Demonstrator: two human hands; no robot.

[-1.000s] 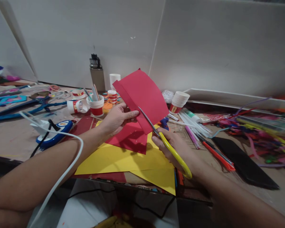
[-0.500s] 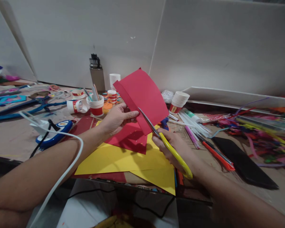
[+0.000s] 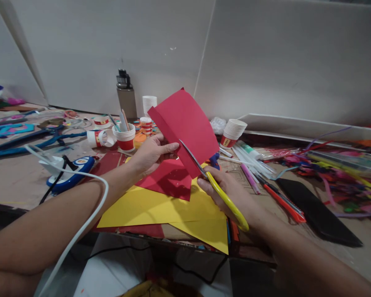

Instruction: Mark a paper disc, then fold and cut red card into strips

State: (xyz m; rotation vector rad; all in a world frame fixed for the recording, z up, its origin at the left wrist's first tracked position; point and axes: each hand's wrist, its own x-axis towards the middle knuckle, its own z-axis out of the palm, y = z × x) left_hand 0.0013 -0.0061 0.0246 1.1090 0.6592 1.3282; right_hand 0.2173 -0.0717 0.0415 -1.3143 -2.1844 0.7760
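Observation:
My left hand (image 3: 153,152) pinches the left edge of a red paper sheet (image 3: 187,123) and holds it up above the table. My right hand (image 3: 228,192) grips yellow-handled scissors (image 3: 218,187), whose blades are set into the lower edge of that red sheet. Under them lie another red sheet (image 3: 170,179) and yellow sheets (image 3: 160,208) flat on the table.
A white cable (image 3: 80,231) crosses my left arm. Paper cups (image 3: 125,138), a cup stack (image 3: 233,132), a grey bottle (image 3: 126,99), pens and an orange cutter (image 3: 284,202), a black flat case (image 3: 318,214) and coloured pipe cleaners (image 3: 336,173) crowd the table. A blue-and-white device (image 3: 69,171) sits left.
The scissors and my right hand have shifted slightly up and left along the cut in the red sheet. My left hand barely moved.

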